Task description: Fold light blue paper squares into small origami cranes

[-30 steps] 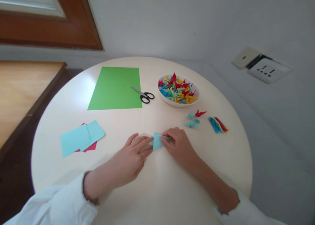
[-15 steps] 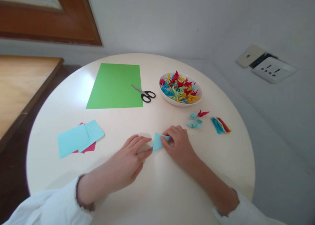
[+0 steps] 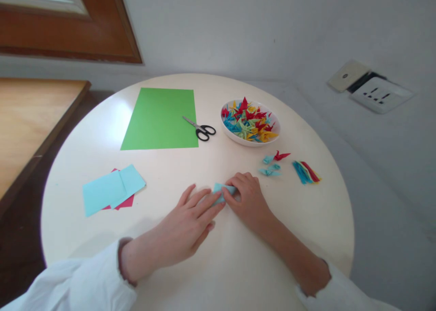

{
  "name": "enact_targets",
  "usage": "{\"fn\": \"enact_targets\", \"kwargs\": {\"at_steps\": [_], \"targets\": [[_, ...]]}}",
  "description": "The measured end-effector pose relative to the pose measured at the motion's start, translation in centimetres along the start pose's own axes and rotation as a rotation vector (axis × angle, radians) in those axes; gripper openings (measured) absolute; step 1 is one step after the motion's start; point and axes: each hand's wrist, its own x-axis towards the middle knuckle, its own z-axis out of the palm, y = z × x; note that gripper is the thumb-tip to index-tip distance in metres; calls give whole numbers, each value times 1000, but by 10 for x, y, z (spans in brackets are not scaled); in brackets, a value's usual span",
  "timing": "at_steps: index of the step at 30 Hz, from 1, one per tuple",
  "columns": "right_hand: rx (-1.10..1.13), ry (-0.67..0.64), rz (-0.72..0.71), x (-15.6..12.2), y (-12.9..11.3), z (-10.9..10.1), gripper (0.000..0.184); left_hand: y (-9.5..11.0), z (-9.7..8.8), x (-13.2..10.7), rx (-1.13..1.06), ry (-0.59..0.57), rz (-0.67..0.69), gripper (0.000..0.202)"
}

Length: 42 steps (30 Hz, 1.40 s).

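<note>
A: What does each grip hold?

B: Thumb and forefinger of the right hand (image 3: 245,197) pinch the right end of a small folded light-blue paper (image 3: 220,187) in a narrow grip. The left hand (image 3: 190,224) lies with fingers outstretched, tips over the paper's left part, its own grip wide.

A: And the paper's place?

B: Between the two hands, toward the near side of a round white counter (image 3: 238,274).

A: What lies around them?

B: To the left, light-blue sheets (image 3: 104,193) overlap red paper (image 3: 126,203). To the right, beyond the right hand, coloured paper strips (image 3: 306,172) lie bunched beside small light-blue folded pieces (image 3: 271,170) and a red paper crane (image 3: 281,155).

A: Farther back?

B: Black-handled scissors (image 3: 198,127) rest with blades over the edge of a green sheet (image 3: 156,120). Right of them, a white bowl (image 3: 235,141) brims with folded paper figures (image 3: 250,120) in red, yellow, blue and pale green.

A: Past the counter?

B: A wall socket (image 3: 379,94) at right, a brown wooden frame (image 3: 105,29) at upper left.
</note>
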Motion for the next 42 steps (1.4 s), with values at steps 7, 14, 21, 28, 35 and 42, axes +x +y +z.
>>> {"fn": "enact_targets", "kwargs": {"at_steps": [7, 14, 21, 28, 35, 42], "targets": [[-17, 19, -7, 0, 0, 1, 10, 1, 1, 0, 42, -25, -28, 49], [-24, 6, -8, 0, 0, 0, 10, 2, 1, 1, 36, -3, -29, 48], [-32, 12, -9, 0, -1, 0, 10, 2, -1, 4, 33, -8, -28, 44], [-38, 9, -5, 0, -1, 1, 9, 3, 0, 4, 53, -1, -32, 44], [-35, 20, -13, 0, -1, 1, 9, 4, 1, 3, 77, -1, -37, 47], [-37, 19, -7, 0, 0, 1, 10, 3, 2, 3, 85, 10, -29, 46]]}}
